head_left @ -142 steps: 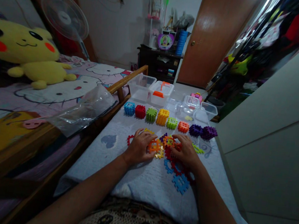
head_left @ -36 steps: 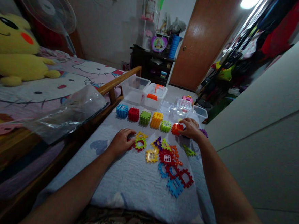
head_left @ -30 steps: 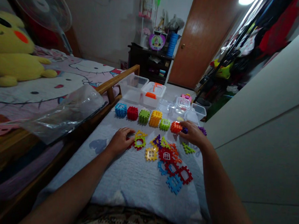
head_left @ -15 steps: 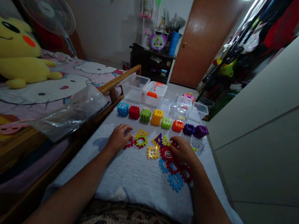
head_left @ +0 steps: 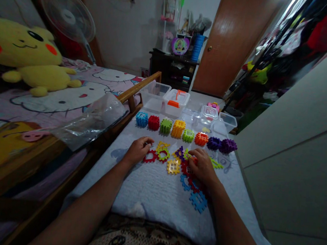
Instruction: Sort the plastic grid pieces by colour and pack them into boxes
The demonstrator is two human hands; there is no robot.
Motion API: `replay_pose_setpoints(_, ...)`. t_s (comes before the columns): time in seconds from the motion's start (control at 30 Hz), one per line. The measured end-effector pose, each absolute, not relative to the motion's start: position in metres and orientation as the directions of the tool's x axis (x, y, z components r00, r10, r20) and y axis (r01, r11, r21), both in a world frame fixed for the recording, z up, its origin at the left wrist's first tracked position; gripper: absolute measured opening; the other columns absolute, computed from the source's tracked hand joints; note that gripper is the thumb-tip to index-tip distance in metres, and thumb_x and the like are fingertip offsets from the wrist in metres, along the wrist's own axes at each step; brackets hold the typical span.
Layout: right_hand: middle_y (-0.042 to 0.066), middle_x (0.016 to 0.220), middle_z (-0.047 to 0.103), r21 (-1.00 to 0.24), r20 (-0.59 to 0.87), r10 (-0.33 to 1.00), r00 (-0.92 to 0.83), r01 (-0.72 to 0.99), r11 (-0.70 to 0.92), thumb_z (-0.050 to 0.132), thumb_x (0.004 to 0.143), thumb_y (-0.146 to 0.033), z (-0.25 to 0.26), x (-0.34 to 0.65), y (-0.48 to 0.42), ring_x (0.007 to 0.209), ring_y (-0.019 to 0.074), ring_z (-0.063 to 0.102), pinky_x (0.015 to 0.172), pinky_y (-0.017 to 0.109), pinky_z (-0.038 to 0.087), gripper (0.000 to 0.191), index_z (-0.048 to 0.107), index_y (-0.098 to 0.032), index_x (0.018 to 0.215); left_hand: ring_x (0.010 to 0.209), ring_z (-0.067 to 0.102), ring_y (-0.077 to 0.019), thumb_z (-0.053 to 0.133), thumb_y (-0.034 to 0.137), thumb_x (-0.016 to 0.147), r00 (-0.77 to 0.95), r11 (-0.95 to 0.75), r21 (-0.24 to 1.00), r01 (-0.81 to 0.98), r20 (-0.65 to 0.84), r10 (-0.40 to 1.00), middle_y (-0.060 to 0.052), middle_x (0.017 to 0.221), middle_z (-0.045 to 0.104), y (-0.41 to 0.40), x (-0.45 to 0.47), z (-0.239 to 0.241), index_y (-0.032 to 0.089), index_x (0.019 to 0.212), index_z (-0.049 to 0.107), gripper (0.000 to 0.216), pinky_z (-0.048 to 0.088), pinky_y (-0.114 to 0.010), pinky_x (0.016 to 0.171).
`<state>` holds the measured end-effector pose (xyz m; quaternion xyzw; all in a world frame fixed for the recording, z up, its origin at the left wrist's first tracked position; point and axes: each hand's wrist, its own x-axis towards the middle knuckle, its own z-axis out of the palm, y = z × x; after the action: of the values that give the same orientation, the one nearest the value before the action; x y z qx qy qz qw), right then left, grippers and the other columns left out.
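Observation:
My left hand [head_left: 139,150] rests on the cloth with fingers loosely bent and thumb apart, beside a red ring-shaped building tile [head_left: 145,159]. Right of that tile are a lime round-holed tile [head_left: 161,160] and a yellow triangle tile [head_left: 161,146]. My right hand [head_left: 203,165] is closed around a small orange tile [head_left: 195,160], partly covered by the fingers. It hovers over a red window tile [head_left: 184,168]. Close by are a yellow window tile [head_left: 173,173], a purple triangle [head_left: 179,153] and a blue tile [head_left: 198,202]. Some red tiles are hidden under my right wrist.
Colour-sorted tile stacks, including a blue one [head_left: 141,120] and a yellow one [head_left: 178,130], form a row across the table. Behind them stand clear plastic boxes [head_left: 176,105]. A wooden bed rail [head_left: 143,86] borders the left side; a pale cabinet [head_left: 296,146] is at right.
The view has swung slightly left. My right hand has shifted a little, and the orange tile now shows between its fingers. My left hand has drawn off the red ring tile, which shows more fully.

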<state>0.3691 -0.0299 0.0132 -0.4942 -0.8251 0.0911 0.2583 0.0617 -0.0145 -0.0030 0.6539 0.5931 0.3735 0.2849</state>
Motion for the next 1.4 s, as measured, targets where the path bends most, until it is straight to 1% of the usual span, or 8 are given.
replay_pose_setpoints(0.13,0.011,0.121,0.064,-0.343,0.363,0.814,-0.453,0.748,0.569,0.054,0.089,-0.023,0.015,0.362,-0.033,0.112,0.0280,0.051,0.099,0.047,0.040,0.029,0.067,-0.020,0.115,0.082,0.065,-0.0197,0.050,0.029,0.081,0.005,-0.171,0.840,0.515,0.197,0.980,-0.006,0.093,0.069,-0.013,0.063,-0.004,0.016,0.099,0.068,0.028,0.052,-0.032,0.077)
replay_pose_setpoints(0.23,0.009,0.125,0.062,-0.333,0.330,0.808,-0.488,0.741,0.583,0.056,0.089,-0.024,0.014,0.359,-0.035,0.117,0.0288,0.048,0.101,0.049,0.036,0.026,0.069,-0.024,0.111,0.088,0.064,-0.0203,0.050,0.026,0.081,0.058,-0.235,0.793,0.563,0.246,0.968,-0.006,0.097,0.068,-0.014,0.064,-0.002,0.018,0.095,0.068,0.024,0.051,-0.033,0.083)
replay_pose_setpoints(0.5,0.007,0.092,0.064,-0.377,0.256,0.825,-0.504,0.734,0.565,0.055,0.090,-0.026,0.020,0.360,-0.035,0.092,0.0224,0.052,0.086,0.039,0.040,0.017,0.070,-0.020,0.084,0.100,0.058,-0.0250,0.062,0.029,0.079,0.235,-0.393,0.646,0.655,0.319,0.918,-0.007,0.100,0.067,-0.024,0.068,0.012,0.020,0.094,0.068,0.018,0.044,-0.041,0.095)
replay_pose_setpoints(0.67,0.006,0.082,0.060,-0.408,0.275,0.843,-0.462,0.738,0.538,0.056,0.087,-0.023,0.022,0.361,-0.035,0.086,0.0216,0.051,0.080,0.036,0.041,0.013,0.066,-0.020,0.078,0.112,0.051,-0.0292,0.076,0.036,0.071,0.421,-0.529,0.518,0.672,0.321,0.848,-0.010,0.119,0.062,-0.033,0.081,0.012,0.023,0.108,0.070,0.039,0.039,-0.044,0.100)
replay_pose_setpoints(0.77,0.006,0.082,0.060,-0.413,0.269,0.857,-0.439,0.752,0.515,0.057,0.085,-0.021,0.020,0.362,-0.035,0.086,0.0222,0.052,0.080,0.035,0.041,0.010,0.066,-0.019,0.080,0.116,0.049,-0.0291,0.073,0.029,0.075,0.454,-0.551,0.479,0.683,0.311,0.835,-0.009,0.123,0.060,-0.035,0.086,0.008,0.024,0.103,0.071,0.029,0.038,-0.045,0.102)
replay_pose_setpoints(0.9,0.007,0.084,0.061,-0.415,0.269,0.863,-0.427,0.757,0.504,0.058,0.085,-0.022,0.019,0.364,-0.034,0.087,0.0226,0.052,0.080,0.036,0.041,0.009,0.066,-0.019,0.082,0.116,0.049,-0.0280,0.070,0.024,0.076,0.466,-0.556,0.521,0.648,0.306,0.830,-0.009,0.120,0.060,-0.034,0.085,0.006,0.022,0.089,0.071,0.013,0.038,-0.044,0.102)
replay_pose_setpoints(1.17,0.008,0.089,0.063,-0.445,0.323,0.854,-0.409,0.731,0.518,0.056,0.086,-0.021,0.016,0.369,-0.033,0.090,0.0233,0.054,0.083,0.038,0.044,0.010,0.066,-0.019,0.087,0.107,0.056,-0.0237,0.059,0.035,0.086,0.162,-0.381,0.734,0.563,0.354,0.921,-0.007,0.105,0.065,-0.026,0.070,0.015,0.021,0.086,0.066,0.015,0.041,-0.039,0.101)
replay_pose_setpoints(1.4,0.008,0.088,0.064,-0.454,0.320,0.862,-0.393,0.735,0.503,0.057,0.086,-0.023,0.014,0.372,-0.032,0.089,0.0234,0.055,0.082,0.039,0.044,0.010,0.066,-0.020,0.088,0.081,0.060,-0.0194,0.052,0.043,0.085,-0.189,-0.124,0.854,0.505,0.250,0.950,-0.002,0.080,0.065,-0.010,0.053,0.004,0.018,0.082,0.063,0.027,0.048,-0.030,0.079)
